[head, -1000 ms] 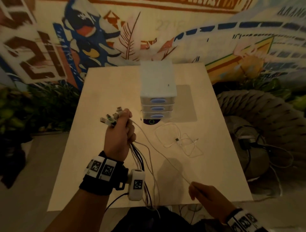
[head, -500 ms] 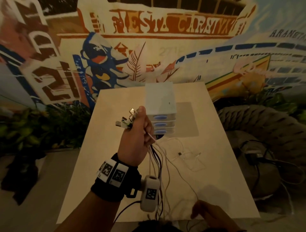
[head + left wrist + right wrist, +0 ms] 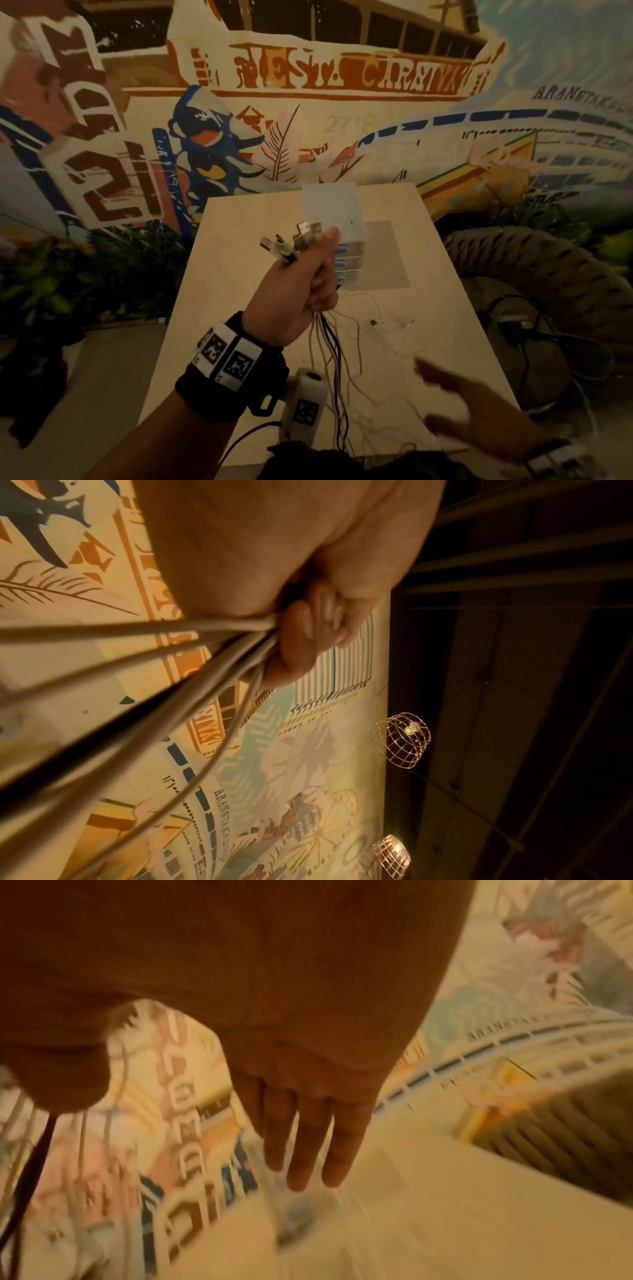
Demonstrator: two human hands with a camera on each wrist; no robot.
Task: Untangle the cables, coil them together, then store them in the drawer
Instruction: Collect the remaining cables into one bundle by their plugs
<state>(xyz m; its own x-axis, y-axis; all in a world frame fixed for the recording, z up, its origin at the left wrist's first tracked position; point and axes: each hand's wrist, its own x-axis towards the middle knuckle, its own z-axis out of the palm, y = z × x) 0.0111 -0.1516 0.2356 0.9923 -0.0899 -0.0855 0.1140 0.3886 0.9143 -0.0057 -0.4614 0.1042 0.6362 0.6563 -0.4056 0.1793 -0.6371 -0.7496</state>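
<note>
Left hand (image 3: 301,294) raised over counter (image 3: 239,308), fist clamped round cables (image 3: 329,346) near plug ends; plugs (image 3: 294,240) fan out at 11 o'clock above fist, cords hang toward 6 o'clock. Likely held high so gravity straightens strands for combing. Right hand (image 3: 479,414) at 4 o'clock, blurred, fingers straight, holding nothing. One loose white cable (image 3: 373,318) lies on counter just in front of drawer unit (image 3: 337,219), at 12 o'clock. Drawers look closed.
</note>
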